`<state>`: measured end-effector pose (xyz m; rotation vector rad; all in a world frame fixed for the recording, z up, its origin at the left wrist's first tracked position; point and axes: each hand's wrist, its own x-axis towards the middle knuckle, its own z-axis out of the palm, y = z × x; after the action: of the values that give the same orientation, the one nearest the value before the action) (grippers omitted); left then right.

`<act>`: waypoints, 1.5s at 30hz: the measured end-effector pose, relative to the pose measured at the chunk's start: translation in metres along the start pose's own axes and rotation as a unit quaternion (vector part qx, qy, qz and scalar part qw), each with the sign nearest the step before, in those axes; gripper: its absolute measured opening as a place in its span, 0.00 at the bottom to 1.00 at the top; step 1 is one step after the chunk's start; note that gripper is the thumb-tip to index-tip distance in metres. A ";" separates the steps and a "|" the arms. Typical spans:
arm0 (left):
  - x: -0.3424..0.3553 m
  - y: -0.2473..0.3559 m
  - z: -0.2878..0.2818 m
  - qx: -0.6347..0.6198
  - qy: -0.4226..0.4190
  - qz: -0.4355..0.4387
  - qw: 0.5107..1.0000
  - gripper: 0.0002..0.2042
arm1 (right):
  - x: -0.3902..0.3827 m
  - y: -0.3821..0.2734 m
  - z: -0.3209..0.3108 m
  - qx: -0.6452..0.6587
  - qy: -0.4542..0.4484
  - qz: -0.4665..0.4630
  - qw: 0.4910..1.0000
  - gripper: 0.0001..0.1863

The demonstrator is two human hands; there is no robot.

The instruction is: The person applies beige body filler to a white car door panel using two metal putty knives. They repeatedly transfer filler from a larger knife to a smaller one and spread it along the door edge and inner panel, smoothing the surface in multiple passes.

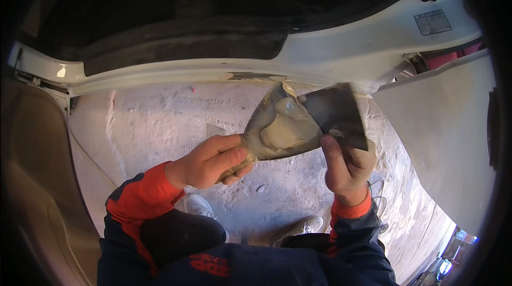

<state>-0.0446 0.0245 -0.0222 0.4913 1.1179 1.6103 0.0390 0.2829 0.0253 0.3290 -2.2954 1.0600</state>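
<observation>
My left hand [208, 160] grips the lower-left end of a wide putty knife [257, 121], whose blade carries a mound of beige paste [288, 129]. In my right hand [346, 163] is a flat dark rectangular spreader [336, 110], held with the thumb on its lower part. The spreader's left edge meets or overlaps the right side of the loaded blade. Both tools are just below a white car door sill [186, 73], which has a dark, roughened patch with beige smears [250, 76] on its lower edge.
An open car door with brown trim [37, 163] stands at my left, a pale door panel [437, 131] at my right. The dark car interior [176, 19] lies beyond the sill. My shoes rest on the dusty, pale floor [138, 126]. A cable or wire [378, 190] shows beside my right arm.
</observation>
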 end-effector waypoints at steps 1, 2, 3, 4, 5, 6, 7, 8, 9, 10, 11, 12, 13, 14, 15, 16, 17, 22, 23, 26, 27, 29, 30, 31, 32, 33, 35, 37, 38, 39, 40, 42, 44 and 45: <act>0.000 0.000 -0.001 0.008 -0.001 0.010 1.000 0.14 | 0.004 -0.002 -0.009 -0.011 -0.047 -0.006 0.999 0.19; 0.000 -0.001 -0.002 0.017 -0.003 0.013 1.000 0.14 | 0.008 -0.003 -0.015 -0.022 -0.100 -0.001 0.995 0.22; 0.000 -0.002 -0.003 0.025 -0.004 0.017 1.000 0.14 | 0.011 -0.003 -0.017 -0.025 -0.120 -0.023 0.992 0.27; 0.000 -0.003 -0.003 0.037 -0.010 0.024 0.999 0.15 | 0.012 -0.005 -0.022 -0.032 -0.146 -0.013 0.989 0.27; 0.000 -0.004 -0.004 0.039 -0.011 0.025 0.999 0.15 | 0.013 -0.007 -0.026 -0.039 -0.171 -0.004 0.984 0.28; 0.000 -0.005 -0.004 0.044 -0.014 0.028 0.999 0.15 | 0.013 -0.007 -0.030 -0.044 -0.198 0.014 0.979 0.28; 0.000 -0.006 -0.004 0.052 -0.018 0.036 0.998 0.15 | 0.012 -0.005 -0.031 -0.043 -0.203 0.003 0.978 0.28; -0.001 -0.007 -0.004 0.043 -0.008 0.038 0.998 0.15 | 0.011 -0.003 -0.034 -0.034 -0.216 0.006 0.976 0.26; -0.002 -0.008 -0.004 0.038 0.001 0.043 0.998 0.15 | 0.010 0.000 -0.036 -0.028 -0.241 0.024 0.970 0.24; -0.003 -0.009 -0.004 0.033 0.008 0.046 0.998 0.16 | 0.009 0.004 -0.037 -0.022 -0.263 0.043 0.964 0.22; -0.002 -0.010 -0.005 0.038 0.007 0.076 0.996 0.15 | 0.008 0.007 -0.036 -0.024 -0.251 0.094 0.963 0.19; 0.000 -0.012 -0.007 0.044 0.008 0.104 0.994 0.14 | 0.006 0.011 -0.031 -0.024 -0.237 0.145 0.960 0.17; 0.002 -0.014 -0.009 0.057 0.004 0.147 0.988 0.13 | 0.003 0.014 -0.025 -0.026 -0.221 0.205 0.953 0.15; 0.006 -0.017 -0.010 0.121 0.021 0.191 0.974 0.12 | -0.001 0.014 -0.016 0.097 -0.165 0.266 0.945 0.13; 0.012 -0.021 -0.010 0.193 0.034 0.248 0.949 0.11 | -0.006 0.013 -0.002 0.217 -0.103 0.330 0.913 0.12; 0.016 -0.025 -0.012 0.263 0.043 0.300 0.916 0.10 | -0.011 0.010 0.010 0.323 -0.039 0.404 0.855 0.11; 0.019 -0.028 -0.015 0.334 0.050 0.331 0.881 0.13 | -0.015 0.009 0.020 0.384 -0.044 0.434 0.814 0.15; 0.037 -0.051 -0.021 0.511 0.100 0.390 0.760 0.41 | -0.029 -0.002 0.045 0.533 -0.032 0.440 0.722 0.18; 0.038 -0.053 -0.023 0.541 0.103 0.398 0.734 0.41 | -0.030 -0.002 0.044 0.528 -0.034 0.436 0.728 0.18; 0.035 -0.061 -0.028 0.600 0.116 0.390 0.689 0.42 | -0.030 0.001 0.041 0.519 -0.045 0.444 0.729 0.17; 0.034 -0.063 -0.029 0.607 0.119 0.392 0.681 0.42 | -0.030 0.002 0.040 0.519 -0.041 0.448 0.727 0.17; 0.034 -0.067 -0.031 0.613 0.126 0.394 0.673 0.42 | -0.031 0.003 0.038 0.526 -0.031 0.453 0.719 0.18; 0.034 -0.068 -0.032 0.612 0.129 0.395 0.673 0.42 | -0.031 0.004 0.037 0.533 -0.025 0.455 0.713 0.18; 0.034 -0.069 -0.033 0.610 0.133 0.399 0.671 0.42 | -0.032 0.004 0.036 0.539 -0.020 0.456 0.708 0.18; 0.033 -0.070 -0.035 0.613 0.132 0.391 0.674 0.42 | -0.032 0.004 0.035 0.546 -0.018 0.459 0.701 0.19; 0.033 -0.070 -0.036 0.616 0.132 0.386 0.674 0.42 | -0.033 0.005 0.033 0.553 -0.017 0.461 0.694 0.19; 0.031 -0.071 -0.038 0.621 0.132 0.378 0.674 0.43 | -0.033 0.006 0.029 0.566 -0.018 0.463 0.682 0.20; 0.030 -0.072 -0.040 0.625 0.133 0.377 0.671 0.42 | -0.033 0.007 0.026 0.577 -0.021 0.463 0.673 0.21; 0.029 -0.072 -0.041 0.626 0.132 0.369 0.674 0.42 | -0.034 0.008 0.025 0.581 -0.014 0.462 0.670 0.21; 0.028 -0.073 -0.043 0.629 0.131 0.364 0.675 0.42 | -0.034 0.009 0.025 0.585 -0.006 0.462 0.667 0.21; 0.027 -0.074 -0.044 0.631 0.136 0.366 0.671 0.41 | -0.034 0.009 0.026 0.593 -0.004 0.456 0.663 0.22; 0.025 -0.077 -0.047 0.627 0.138 0.362 0.676 0.41 | -0.033 0.010 0.027 0.588 0.003 0.470 0.658 0.23; 0.022 -0.081 -0.050 0.629 0.139 0.356 0.677 0.40 | -0.032 0.008 0.025 0.593 0.005 0.476 0.649 0.24; 0.020 -0.082 -0.052 0.634 0.136 0.348 0.677 0.39 | -0.031 0.007 0.022 0.597 0.005 0.478 0.644 0.24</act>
<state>-0.0489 0.0212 -0.1213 1.8000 2.4524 1.2262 0.0521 0.2697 -0.0092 -0.5281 -1.2324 2.9986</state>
